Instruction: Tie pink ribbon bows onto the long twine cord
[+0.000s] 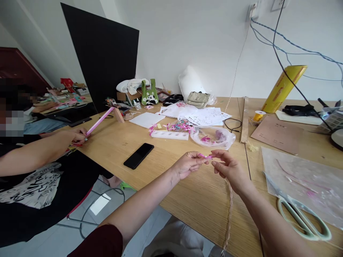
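Note:
My left hand (188, 165) and my right hand (227, 168) meet above the wooden table (160, 178), fingertips pinched together on a small pink ribbon piece (205, 156). A thin twine strand (229, 217) hangs from under my right hand down past the table's near edge. Just beyond my hands lies a clear plastic bag (213, 137) with pink and purple bits inside. A white tray with round holes (170, 134) and a heap of pink ribbon pieces (179, 126) lie behind it.
A black phone (138, 155) lies left of my hands. Pale green scissors (304, 218) rest on a plastic sheet (305, 184) at the right. A person at the left holds a pink strip (99, 121). White papers (206, 116), a yellow roll (284, 88) and cables sit farther back.

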### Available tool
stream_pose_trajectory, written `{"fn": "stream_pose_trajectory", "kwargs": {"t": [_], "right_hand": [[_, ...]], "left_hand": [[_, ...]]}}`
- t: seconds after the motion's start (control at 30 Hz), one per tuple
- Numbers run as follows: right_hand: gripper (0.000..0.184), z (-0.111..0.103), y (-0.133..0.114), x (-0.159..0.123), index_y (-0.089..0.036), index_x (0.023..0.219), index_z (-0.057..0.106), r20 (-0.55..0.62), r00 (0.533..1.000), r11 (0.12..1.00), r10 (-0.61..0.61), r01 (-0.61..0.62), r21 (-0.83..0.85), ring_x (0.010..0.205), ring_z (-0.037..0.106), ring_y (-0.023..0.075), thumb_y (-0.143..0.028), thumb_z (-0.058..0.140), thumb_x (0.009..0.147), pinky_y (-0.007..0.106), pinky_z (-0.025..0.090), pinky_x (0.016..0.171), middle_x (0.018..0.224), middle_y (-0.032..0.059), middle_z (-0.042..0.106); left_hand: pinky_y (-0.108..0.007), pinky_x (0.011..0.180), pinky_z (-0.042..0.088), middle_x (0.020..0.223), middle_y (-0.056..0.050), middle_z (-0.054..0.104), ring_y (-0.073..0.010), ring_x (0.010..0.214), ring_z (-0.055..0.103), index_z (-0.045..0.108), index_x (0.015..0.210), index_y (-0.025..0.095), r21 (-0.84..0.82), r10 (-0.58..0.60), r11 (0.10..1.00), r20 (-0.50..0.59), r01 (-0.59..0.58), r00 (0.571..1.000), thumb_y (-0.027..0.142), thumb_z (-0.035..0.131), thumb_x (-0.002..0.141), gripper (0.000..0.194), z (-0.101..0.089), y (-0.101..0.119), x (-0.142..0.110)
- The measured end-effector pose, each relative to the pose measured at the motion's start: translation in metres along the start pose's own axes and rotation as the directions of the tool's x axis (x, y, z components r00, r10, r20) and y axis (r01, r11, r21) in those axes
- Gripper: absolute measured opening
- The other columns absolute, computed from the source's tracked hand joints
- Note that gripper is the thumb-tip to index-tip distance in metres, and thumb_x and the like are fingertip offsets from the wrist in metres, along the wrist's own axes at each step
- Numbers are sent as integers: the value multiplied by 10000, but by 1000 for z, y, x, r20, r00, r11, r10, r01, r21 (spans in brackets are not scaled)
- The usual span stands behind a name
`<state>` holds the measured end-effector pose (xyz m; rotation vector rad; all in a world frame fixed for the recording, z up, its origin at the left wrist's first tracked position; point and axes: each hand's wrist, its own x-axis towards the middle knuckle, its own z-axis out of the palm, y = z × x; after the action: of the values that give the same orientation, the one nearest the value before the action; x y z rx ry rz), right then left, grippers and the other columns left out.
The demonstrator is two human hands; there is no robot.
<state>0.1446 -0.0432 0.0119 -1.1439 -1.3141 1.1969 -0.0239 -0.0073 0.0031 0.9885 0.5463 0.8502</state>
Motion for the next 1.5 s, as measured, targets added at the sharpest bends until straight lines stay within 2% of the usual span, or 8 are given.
{"fn": "stream_pose_trajectory", "kwargs": {"t": [0.1,0.2,0.3,0.5,0.67,0.8,1.07,1.5], "right_hand": [[240,-5,5,4,-201,879,607,5,996,979,-95,94,-181,428,419,84,-359,620,698,218,314,411,484,-51,466],[193,-9,8,6,-201,849,624,20,978,942,-210,207,-264,446,429,84,-345,596,723,233,354,435,578,-20,543],[189,-10,9,7,-207,871,625,37,967,928,-250,251,-275,472,453,80,-329,601,728,239,380,458,691,-1,584],[279,-5,-3,1,-207,899,561,39,997,996,-71,73,-50,424,417,53,-377,640,693,205,298,376,683,-21,555],[342,-4,-11,-5,-219,952,544,124,990,989,72,-87,121,459,444,39,-350,680,668,176,243,365,798,-8,576],[328,-2,-9,-4,-204,901,566,105,988,974,114,-132,185,457,403,29,-325,719,636,177,229,383,715,-22,561],[309,-2,-4,-2,-199,859,561,135,986,962,99,-130,240,440,349,36,-310,730,624,205,168,397,653,-34,550],[338,1,-4,-3,-196,905,539,156,986,976,56,-87,198,405,290,18,-347,702,652,203,151,379,705,-23,557]], "left_hand": [[-176,412,169,723,-39,651,14,401,364,591,726,105,91,-37,995,2,37,999,271,731,612,246,-1,3,-1],[-170,445,254,710,-39,643,-33,482,493,603,719,99,180,-89,980,-4,89,996,296,747,581,281,0,5,-3],[-181,487,331,696,-32,628,-49,507,518,631,719,94,254,-93,964,28,83,995,312,739,587,278,3,7,-5],[-196,516,383,542,5,556,-60,493,489,663,705,101,439,96,892,39,-104,995,370,693,639,279,5,5,-7],[-194,533,410,576,6,548,-64,522,498,673,730,121,577,224,788,56,-214,973,360,653,688,243,5,3,-8],[-193,525,421,601,-6,562,-63,516,509,687,735,127,661,264,703,99,-261,960,354,636,707,234,6,2,-9],[-211,512,460,604,-23,584,-78,507,534,686,762,105,607,143,767,154,-208,978,399,635,700,305,4,4,-9],[-212,533,447,567,-10,581,-76,509,529,653,706,107,510,24,856,135,-90,991,408,664,668,304,1,7,-10]]}}
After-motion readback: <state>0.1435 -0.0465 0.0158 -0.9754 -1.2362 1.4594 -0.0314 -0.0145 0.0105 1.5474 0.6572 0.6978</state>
